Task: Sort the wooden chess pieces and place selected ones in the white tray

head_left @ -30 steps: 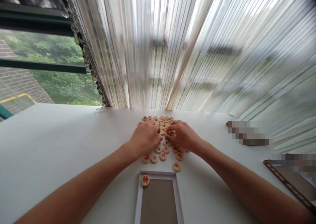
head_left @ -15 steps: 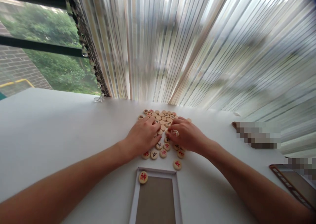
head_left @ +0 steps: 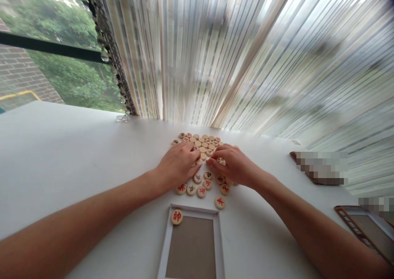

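Observation:
Several round wooden pieces (head_left: 204,145) lie grouped on the white table, some blank side up, others with red or black characters. At the group's left side, my left hand (head_left: 180,164) rests with curled fingers over the pieces. My right hand (head_left: 230,164) is bent over the right side, thumb and fingers close together by a few pieces; whether it grips one is too small to tell. Nearer to me lie a red-marked piece (head_left: 219,202) and a shallow white-rimmed box (head_left: 218,234). Another red-marked piece (head_left: 177,217) sits at the box's upper left corner.
Brown-edged box parts (head_left: 353,225) and a partly pixelated item (head_left: 308,172) lie on the right of the white table (head_left: 76,147). Behind the table hangs a striped string curtain (head_left: 191,57), with a window on the left.
My right hand's thumb and fingertips have moved slightly, uncovering a black-marked piece below them. The whole view has shifted a little; my left hand stays at about the same place.

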The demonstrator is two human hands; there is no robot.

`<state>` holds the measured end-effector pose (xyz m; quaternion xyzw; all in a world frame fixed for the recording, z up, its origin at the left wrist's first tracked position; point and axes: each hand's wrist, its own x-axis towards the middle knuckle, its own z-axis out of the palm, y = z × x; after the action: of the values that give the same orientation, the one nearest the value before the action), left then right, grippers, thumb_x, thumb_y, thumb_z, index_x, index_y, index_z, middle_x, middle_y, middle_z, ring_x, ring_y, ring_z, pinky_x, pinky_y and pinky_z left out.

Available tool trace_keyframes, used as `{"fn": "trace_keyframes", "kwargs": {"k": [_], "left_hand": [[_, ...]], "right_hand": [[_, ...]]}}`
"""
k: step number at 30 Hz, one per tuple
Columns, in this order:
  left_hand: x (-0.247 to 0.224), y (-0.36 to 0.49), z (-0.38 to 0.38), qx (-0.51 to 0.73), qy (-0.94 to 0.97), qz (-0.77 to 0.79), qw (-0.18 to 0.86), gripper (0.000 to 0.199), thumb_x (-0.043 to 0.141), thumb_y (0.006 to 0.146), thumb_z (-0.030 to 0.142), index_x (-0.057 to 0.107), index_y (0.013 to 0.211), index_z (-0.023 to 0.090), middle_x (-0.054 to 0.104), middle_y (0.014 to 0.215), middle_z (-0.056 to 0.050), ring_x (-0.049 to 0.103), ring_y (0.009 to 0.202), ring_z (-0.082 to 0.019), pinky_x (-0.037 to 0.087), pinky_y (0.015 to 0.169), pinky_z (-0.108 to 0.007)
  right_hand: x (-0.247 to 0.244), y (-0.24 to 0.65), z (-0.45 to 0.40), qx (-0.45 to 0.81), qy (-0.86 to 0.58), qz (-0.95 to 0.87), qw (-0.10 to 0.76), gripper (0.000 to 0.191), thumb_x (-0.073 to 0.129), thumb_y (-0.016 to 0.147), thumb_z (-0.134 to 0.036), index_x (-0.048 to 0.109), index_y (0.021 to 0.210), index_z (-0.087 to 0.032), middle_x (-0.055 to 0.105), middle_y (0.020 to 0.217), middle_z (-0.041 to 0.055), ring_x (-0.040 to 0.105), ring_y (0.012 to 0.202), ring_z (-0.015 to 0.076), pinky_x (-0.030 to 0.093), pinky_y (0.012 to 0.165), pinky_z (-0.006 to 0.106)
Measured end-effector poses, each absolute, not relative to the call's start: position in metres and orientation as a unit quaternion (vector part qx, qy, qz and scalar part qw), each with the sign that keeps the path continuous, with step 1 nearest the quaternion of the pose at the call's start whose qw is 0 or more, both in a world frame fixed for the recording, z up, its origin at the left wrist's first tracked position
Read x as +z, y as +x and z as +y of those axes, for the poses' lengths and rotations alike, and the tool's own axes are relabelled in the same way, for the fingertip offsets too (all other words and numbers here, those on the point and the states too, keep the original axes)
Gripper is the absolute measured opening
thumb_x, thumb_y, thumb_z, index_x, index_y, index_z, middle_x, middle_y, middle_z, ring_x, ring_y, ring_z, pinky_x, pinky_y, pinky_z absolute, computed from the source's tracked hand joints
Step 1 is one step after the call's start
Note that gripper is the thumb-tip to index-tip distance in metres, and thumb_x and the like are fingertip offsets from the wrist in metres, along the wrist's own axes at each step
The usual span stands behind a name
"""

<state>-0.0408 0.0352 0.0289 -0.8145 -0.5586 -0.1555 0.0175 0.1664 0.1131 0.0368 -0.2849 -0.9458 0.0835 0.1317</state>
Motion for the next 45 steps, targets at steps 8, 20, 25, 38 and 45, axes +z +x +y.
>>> {"fn": "trace_keyframes", "kwargs": {"k": [8, 20, 25, 38, 45], "left_hand": [[0.031, -0.039, 0.034, -0.151, -0.816, -0.557, 0.024, 0.022, 0.059, 0.102, 0.029, 0.074, 0.096, 0.014, 0.069, 0.107, -0.014, 0.065, 0.103, -0.029, 0.052, 0.093, -0.043], [0.031, -0.037, 0.035, -0.127, -0.824, -0.548, 0.065, 0.018, 0.064, 0.099, 0.027, 0.075, 0.093, 0.014, 0.07, 0.105, -0.014, 0.065, 0.102, -0.029, 0.051, 0.094, -0.043], [0.03, -0.037, 0.036, -0.125, -0.827, -0.544, 0.063, 0.023, 0.06, 0.102, 0.028, 0.075, 0.094, 0.013, 0.07, 0.106, -0.014, 0.065, 0.101, -0.028, 0.051, 0.093, -0.042], [0.029, -0.036, 0.037, -0.11, -0.835, -0.526, 0.119, 0.029, 0.051, 0.107, 0.024, 0.074, 0.094, 0.011, 0.071, 0.101, -0.016, 0.066, 0.098, -0.03, 0.051, 0.09, -0.045], [0.026, -0.037, 0.039, -0.159, -0.816, -0.554, 0.054, 0.029, 0.053, 0.106, 0.027, 0.075, 0.1, 0.01, 0.068, 0.115, -0.017, 0.063, 0.109, -0.03, 0.051, 0.1, -0.047]], "right_hand": [[0.024, 0.171, 0.121, 0.062, -0.332, -0.926, 0.17, 0.019, 0.062, 0.098, -0.021, 0.073, 0.084, -0.018, 0.069, 0.102, 0.0136, 0.062, 0.095, 0.0283, 0.05, 0.088, 0.045], [0.025, 0.167, 0.114, 0.111, -0.263, -0.938, 0.196, 0.003, 0.08, 0.091, -0.024, 0.082, 0.091, -0.022, 0.072, 0.094, 0.0066, 0.066, 0.089, 0.023, 0.051, 0.086, 0.038], [0.025, 0.17, 0.118, 0.078, -0.29, -0.935, 0.188, 0.005, 0.078, 0.091, -0.019, 0.083, 0.091, -0.022, 0.072, 0.094, 0.0085, 0.064, 0.09, 0.0252, 0.052, 0.083, 0.039], [0.025, 0.167, 0.113, 0.072, -0.295, -0.922, 0.24, 0.006, 0.075, 0.092, -0.02, 0.081, 0.094, -0.019, 0.073, 0.093, 0.0095, 0.066, 0.089, 0.026, 0.053, 0.082, 0.039], [0.029, 0.166, 0.112, 0.086, -0.308, -0.916, 0.243, 0.011, 0.07, 0.094, -0.021, 0.08, 0.091, -0.019, 0.073, 0.091, 0.009, 0.066, 0.085, 0.0243, 0.051, 0.079, 0.037]]}}
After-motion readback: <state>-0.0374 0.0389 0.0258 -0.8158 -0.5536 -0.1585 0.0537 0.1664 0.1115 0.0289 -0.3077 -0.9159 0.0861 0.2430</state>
